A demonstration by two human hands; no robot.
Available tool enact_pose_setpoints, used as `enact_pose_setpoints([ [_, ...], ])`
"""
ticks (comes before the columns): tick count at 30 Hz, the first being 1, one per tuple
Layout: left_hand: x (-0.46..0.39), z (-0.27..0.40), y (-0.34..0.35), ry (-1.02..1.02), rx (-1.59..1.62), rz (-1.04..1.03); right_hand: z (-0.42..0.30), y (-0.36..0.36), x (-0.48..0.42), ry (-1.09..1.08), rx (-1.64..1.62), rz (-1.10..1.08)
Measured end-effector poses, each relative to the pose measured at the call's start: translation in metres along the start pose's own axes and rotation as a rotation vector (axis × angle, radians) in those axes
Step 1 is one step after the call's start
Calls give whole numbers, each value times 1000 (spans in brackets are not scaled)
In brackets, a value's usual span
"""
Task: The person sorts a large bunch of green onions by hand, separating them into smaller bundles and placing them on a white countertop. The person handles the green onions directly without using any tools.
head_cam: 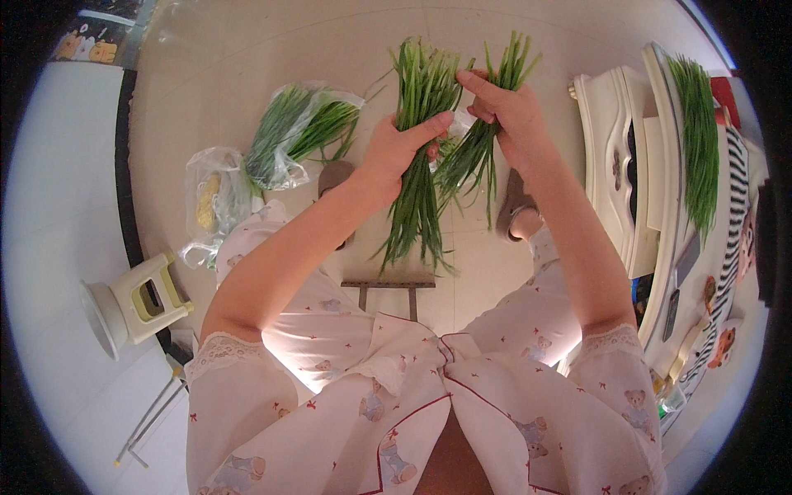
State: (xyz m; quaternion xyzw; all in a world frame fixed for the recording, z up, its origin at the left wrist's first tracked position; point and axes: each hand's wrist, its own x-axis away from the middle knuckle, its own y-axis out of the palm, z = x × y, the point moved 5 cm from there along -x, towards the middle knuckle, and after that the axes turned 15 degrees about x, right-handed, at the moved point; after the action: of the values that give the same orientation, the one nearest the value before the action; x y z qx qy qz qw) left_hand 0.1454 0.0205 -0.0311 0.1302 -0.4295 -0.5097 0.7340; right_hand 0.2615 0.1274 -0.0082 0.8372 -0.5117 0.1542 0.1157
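My left hand (402,145) is closed around a thick bunch of long green garlic chives (422,204), stem ends up and thin leaves hanging down. Beside it on the right, my right hand (504,108) grips a smaller bunch of chives (473,158); its thumb and forefinger reach toward the stems of the left bunch. Both bunches are held above the tiled floor, between my feet. Part of a clear plastic bag with some greens shows behind them, mostly hidden.
More chives (337,127) lie in a clear plastic bag on the floor at left, near another bag with a yellow item (208,201). A cream plastic stool (151,297) is farther left. On the cream cabinet's top at right lie chives (699,142) and a dark phone-like object (671,315).
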Motion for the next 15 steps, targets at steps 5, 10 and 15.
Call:
enact_pose_setpoints([
  [5, 1, 2, 2, -27, 2, -38, 0, -21, -14, 12, -113, 47],
  [10, 5, 2, -1, -41, 57, -25, -8, -31, -13, 43, -13, 163],
  [15, 2, 4, 0, -46, 58, -1, -1, -9, -2, 38, 122, 29],
])
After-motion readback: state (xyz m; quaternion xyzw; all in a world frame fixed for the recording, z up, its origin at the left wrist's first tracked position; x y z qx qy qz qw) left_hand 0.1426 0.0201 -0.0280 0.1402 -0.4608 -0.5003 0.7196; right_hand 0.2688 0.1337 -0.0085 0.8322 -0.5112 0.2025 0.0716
